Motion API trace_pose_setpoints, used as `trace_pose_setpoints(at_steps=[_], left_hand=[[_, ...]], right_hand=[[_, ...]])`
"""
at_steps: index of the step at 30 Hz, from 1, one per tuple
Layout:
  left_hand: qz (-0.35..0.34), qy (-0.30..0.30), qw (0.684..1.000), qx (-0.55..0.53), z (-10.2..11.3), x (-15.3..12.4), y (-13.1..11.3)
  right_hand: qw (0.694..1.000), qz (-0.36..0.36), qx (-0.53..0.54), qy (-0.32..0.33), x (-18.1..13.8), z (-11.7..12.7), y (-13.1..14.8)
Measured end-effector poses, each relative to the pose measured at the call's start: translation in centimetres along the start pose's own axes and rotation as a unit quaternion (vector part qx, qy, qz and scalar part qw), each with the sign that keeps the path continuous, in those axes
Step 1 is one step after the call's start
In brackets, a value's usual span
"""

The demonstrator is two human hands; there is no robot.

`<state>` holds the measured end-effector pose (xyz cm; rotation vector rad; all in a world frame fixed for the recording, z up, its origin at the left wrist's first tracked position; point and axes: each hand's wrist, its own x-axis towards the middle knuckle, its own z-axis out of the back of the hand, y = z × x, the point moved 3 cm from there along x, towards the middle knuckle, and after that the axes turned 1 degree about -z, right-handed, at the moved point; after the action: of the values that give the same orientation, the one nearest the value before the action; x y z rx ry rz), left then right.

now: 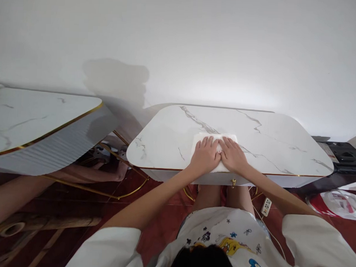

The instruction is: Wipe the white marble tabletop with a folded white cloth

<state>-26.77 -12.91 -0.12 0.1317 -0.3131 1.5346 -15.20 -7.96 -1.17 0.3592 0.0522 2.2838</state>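
Observation:
A folded white cloth [196, 140], perhaps a paper towel, lies flat on the white marble-patterned tabletop [163, 136] close to its front edge. My left hand [206, 153] rests palm down on the cloth's left part, fingers stretched out. Beside it, my right hand [233, 155] also lies flat on the cloth with its fingers extended. The two thumbs meet or nearly meet in the middle. Both palms cover much of the cloth, and its edges show around the fingertips and between the wrists.
A small gold knob [233, 183] sits on the table's front. To the left stands a matching table [49, 116] with gold trim. Someone else's limbs [96, 173] show beneath it. A power strip [266, 207] lies on the red floor; a black appliance [346, 154] is at right.

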Motion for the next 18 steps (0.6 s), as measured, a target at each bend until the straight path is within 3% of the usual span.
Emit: trace_pose_setpoints(at_steps=[6,18], left_hand=[[-0.011,-0.006,1.000,-0.011,-1.4,5.3,1.1],[-0.006,-0.044,0.997,-0.064,-3.3,14.2,5.9]], right_hand=[[1.000,0.006,-0.023,0.005,4.9,-0.2,-2.8],[1.000,0.014,-0.025,-0.003,14.7,-2.3,-6.1]])
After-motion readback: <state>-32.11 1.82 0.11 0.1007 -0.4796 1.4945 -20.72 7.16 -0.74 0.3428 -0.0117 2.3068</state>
